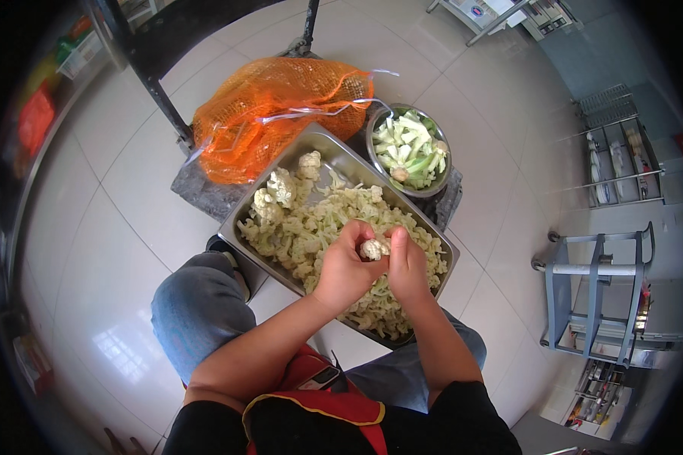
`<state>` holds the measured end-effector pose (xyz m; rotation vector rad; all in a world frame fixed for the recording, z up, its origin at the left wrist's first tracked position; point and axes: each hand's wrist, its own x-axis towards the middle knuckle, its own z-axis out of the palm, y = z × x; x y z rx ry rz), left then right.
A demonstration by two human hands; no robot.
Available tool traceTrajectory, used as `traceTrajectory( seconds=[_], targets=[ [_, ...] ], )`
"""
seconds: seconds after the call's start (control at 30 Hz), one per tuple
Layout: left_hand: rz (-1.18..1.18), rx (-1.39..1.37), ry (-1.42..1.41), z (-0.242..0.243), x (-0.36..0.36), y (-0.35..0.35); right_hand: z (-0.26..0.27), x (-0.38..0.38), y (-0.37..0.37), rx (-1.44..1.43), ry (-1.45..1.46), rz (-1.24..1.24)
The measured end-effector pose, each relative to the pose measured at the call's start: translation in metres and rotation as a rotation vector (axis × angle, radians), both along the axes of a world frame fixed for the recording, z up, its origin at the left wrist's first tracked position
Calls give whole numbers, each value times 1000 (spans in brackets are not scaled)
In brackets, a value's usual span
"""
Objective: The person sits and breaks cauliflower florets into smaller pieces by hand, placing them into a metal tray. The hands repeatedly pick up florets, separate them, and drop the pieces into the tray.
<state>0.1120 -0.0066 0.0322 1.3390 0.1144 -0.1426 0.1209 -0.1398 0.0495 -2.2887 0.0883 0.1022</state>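
Observation:
Between the fingers of both hands is a small cauliflower floret (374,249). My left hand (346,267) grips it from the left, and my right hand (407,264) holds its right side, the thumb up. Both hands are over a deep steel pan (341,142) holding a heap of small cauliflower florets (296,242). Larger cauliflower chunks (282,187) lie at the pan's far left end. A round metal bowl (374,162) with cut cauliflower stalks and leaves (412,148) stands beyond the pan, to the right.
Orange mesh sacks (279,114) lie behind the pan on a dark platform (202,193) with black metal posts (168,108). My knees flank the pan. A wheeled grey cart (594,296) and a wire rack (626,162) stand at right; a metal shelf edge (40,165) runs along the left.

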Motion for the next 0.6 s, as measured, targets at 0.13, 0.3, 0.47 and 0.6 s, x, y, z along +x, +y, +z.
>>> traceTrajectory(
  seconds=[0.13, 0.3, 0.47, 0.6],
  targets=[
    [41, 179, 26, 0, -4, 1, -10, 5, 2, 10, 34, -54],
    [85, 347, -103, -4, -4, 2, -24, 18, -4, 26, 100, -173],
    [84, 519, -110, -20, 9, 7, -20, 20, -20, 160, 93, -164],
    [-90, 366, -293, -21, 6, 5, -18, 15, -22, 157, 90, -3]
  ],
)
